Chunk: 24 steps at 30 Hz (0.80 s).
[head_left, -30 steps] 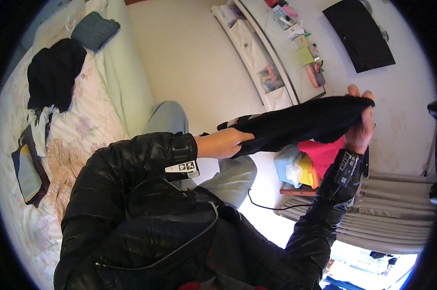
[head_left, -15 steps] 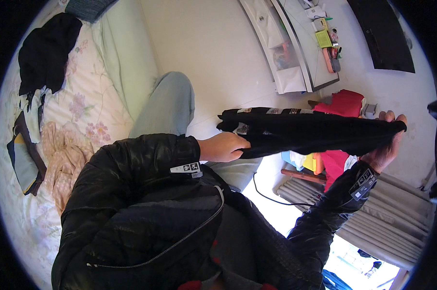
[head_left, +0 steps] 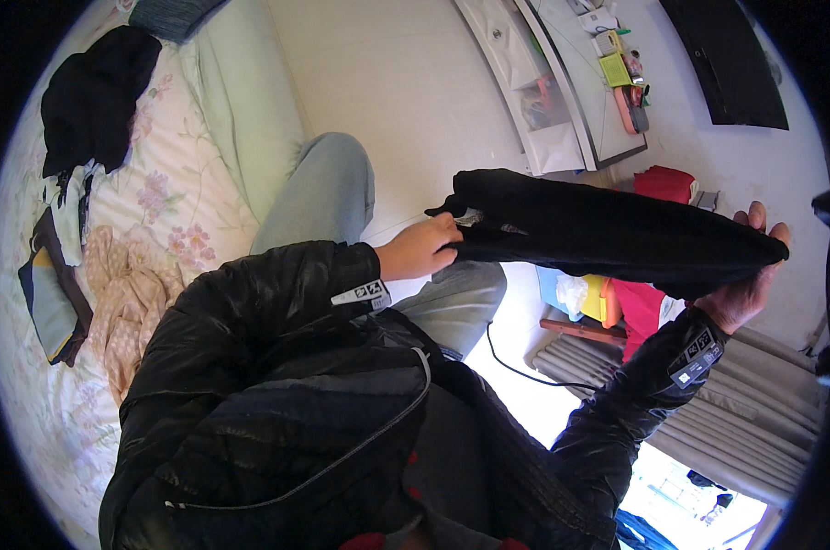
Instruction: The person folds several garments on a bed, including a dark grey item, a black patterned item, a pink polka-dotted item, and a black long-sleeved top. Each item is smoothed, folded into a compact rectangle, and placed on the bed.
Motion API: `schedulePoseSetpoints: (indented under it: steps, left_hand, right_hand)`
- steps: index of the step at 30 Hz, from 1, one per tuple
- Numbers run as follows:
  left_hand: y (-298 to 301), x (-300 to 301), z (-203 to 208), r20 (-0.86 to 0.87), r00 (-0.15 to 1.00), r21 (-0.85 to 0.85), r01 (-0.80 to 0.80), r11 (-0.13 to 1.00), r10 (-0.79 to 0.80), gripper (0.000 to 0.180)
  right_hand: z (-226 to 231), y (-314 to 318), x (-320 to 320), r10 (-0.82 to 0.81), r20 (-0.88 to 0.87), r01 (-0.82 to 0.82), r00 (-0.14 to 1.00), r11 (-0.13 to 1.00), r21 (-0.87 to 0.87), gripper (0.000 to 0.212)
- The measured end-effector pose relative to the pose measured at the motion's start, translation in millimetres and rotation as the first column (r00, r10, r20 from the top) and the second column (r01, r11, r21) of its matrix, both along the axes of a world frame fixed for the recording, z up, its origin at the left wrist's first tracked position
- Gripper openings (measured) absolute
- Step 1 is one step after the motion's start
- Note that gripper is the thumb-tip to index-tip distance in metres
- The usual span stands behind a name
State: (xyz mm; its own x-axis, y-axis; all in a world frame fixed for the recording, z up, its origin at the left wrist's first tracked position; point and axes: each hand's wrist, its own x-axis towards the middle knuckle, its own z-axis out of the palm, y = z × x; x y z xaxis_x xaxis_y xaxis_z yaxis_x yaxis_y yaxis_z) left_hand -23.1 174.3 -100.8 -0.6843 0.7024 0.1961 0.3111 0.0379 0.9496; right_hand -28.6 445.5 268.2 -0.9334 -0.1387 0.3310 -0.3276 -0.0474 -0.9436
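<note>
A black garment (head_left: 608, 225) is stretched sideways between my two hands, in a long folded strip. My left hand (head_left: 420, 246) is closed on its left end, where a bit of patterned grey-white fabric peeks out of the folds. At the far right end my right hand (head_left: 750, 289) grips the cloth, part of its palm and fingers hidden behind it. The garment hangs above the floor and over my jeans-clad knee (head_left: 456, 298). What kind of garment it is cannot be made out.
To the left lies a bed with a flowered sheet (head_left: 163, 165), bearing a black garment (head_left: 99, 96), a beige dotted cloth (head_left: 126, 293) and a folded grey-yellow one (head_left: 55, 307). A white cabinet (head_left: 557, 151) stands ahead. Red cloth (head_left: 664, 185), a wooden bar (head_left: 580, 330) and a curtain (head_left: 736, 403) are on the right.
The garment's far edge has flipped up and over, hiding the light patterned strip along it. My left hand has risen slightly and moved a little left; my right hand has shifted slightly right.
</note>
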Motion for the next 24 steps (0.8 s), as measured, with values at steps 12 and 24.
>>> schedulePoseSetpoints:
  steps: [12, 24]
  left_hand:
    - [20.3, -31.5, -24.7, -0.01, 0.998, -0.014, -0.055, 0.998, 0.055, 0.031]
    - [-93.0, -115.6, 41.9, -0.318, 0.867, 0.131, -0.36, 0.924, 0.383, 0.014]
  right_hand:
    - [4.9, -13.8, -0.3, 0.025, -0.013, -0.025, 1.0, 1.0, -0.001, 0.023]
    - [5.2, 50.7, 21.4, -0.391, -0.038, 0.39, 0.92, 0.92, -0.035, 0.035]
